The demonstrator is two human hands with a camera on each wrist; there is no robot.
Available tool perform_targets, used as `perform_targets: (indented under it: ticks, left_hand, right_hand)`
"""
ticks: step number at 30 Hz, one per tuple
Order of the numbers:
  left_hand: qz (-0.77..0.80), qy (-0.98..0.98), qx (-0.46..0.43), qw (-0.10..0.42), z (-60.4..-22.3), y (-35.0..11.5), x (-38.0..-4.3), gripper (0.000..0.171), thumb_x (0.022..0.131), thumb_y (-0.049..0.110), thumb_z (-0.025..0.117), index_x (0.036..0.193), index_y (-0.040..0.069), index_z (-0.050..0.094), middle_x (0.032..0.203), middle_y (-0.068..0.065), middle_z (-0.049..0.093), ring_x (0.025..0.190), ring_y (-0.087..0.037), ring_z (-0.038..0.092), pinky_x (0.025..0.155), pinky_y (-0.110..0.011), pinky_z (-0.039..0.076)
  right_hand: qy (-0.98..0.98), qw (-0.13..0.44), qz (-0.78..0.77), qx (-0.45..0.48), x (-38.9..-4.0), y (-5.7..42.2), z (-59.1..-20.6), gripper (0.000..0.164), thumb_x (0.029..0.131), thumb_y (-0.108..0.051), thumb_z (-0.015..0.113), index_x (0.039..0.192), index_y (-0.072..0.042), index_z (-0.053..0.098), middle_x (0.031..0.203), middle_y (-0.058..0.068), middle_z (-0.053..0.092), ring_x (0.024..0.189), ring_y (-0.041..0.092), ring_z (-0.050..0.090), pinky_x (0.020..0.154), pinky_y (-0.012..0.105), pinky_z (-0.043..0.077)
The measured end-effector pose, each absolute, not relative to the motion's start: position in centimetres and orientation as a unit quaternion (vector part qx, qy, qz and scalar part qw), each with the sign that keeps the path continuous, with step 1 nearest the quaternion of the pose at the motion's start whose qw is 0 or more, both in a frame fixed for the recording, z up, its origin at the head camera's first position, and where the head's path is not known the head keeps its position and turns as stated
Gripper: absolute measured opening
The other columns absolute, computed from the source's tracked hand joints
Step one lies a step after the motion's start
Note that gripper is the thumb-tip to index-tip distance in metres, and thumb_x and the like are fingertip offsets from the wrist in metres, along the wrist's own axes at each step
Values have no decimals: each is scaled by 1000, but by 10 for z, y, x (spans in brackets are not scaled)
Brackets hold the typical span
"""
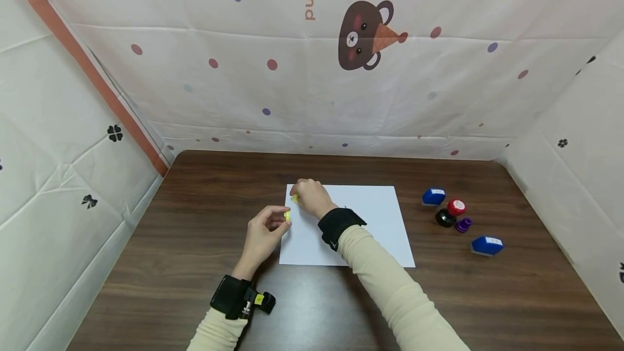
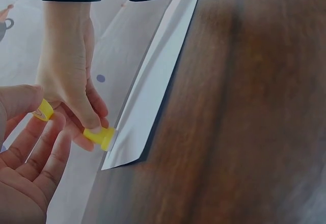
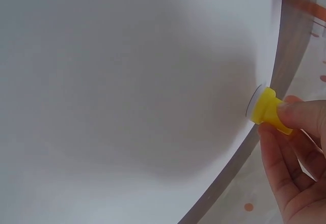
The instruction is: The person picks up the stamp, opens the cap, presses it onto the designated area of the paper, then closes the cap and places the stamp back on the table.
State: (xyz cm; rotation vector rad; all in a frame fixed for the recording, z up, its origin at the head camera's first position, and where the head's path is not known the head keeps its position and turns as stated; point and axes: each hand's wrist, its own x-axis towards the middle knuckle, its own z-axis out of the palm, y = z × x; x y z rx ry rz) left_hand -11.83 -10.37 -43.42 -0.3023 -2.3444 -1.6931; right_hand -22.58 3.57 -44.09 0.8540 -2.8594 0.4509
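A white sheet of paper [image 1: 370, 221] lies on the wooden table. Near its far left corner my right hand [image 1: 313, 199] pinches a small yellow stamp [image 3: 266, 108] between thumb and fingers. The stamp's pale round face meets the paper in the right wrist view. Just left of the sheet, my left hand [image 1: 260, 236] holds a little yellow cap [image 2: 44, 110] between thumb and index finger, its other fingers loosely spread. In the head view the right fingers partly cover the stamp.
Right of the paper stand a blue stamp [image 1: 433, 196], a red-topped black stamp [image 1: 456, 207], a small purple stamp [image 1: 463, 225] and another blue stamp [image 1: 487, 246]. Printed cloth [image 1: 302, 85] surrounds the wooden table [image 1: 214, 188] at the back and sides.
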Motion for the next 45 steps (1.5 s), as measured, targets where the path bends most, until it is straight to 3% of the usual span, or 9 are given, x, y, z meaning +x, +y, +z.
perform_targets:
  ticks: [16, 23, 32, 45]
  left_hand:
    - [-580, -802, -92, 111, -434, -103, -115, 24, 78, -6, 67, 101, 3, 65, 96, -14, 65, 81, -26, 64, 70, -37, 56]
    - [-581, -801, -93, 106, -434, -105, -114, 24, 79, -5, 67, 103, -3, 63, 98, -16, 64, 82, -25, 64, 70, -36, 56]
    - [-581, -801, -95, 112, -434, -106, -114, 24, 78, -5, 67, 101, 3, 64, 96, -14, 64, 81, -24, 64, 69, -36, 56]
    - [-578, -800, -99, 123, -435, -110, -116, 25, 79, -4, 67, 103, 0, 64, 96, -13, 64, 81, -22, 64, 70, -35, 56]
  right_hand:
    - [-945, 69, 158, 279, -223, 36, -445, 18, 83, 1, 62, 91, -9, 73, 96, 5, 69, 86, 17, 66, 72, 25, 55]
    - [-942, 68, 184, 273, -222, 37, -446, 17, 82, 0, 63, 93, -9, 73, 96, 5, 69, 87, 18, 66, 73, 27, 55]
    - [-939, 65, 213, 261, -220, 40, -447, 17, 82, 0, 64, 93, -9, 73, 94, 5, 69, 86, 18, 65, 76, 29, 54]
    - [-940, 70, 242, 228, -221, 43, -448, 14, 80, -1, 67, 89, -9, 73, 93, 5, 69, 85, 15, 64, 76, 26, 54]
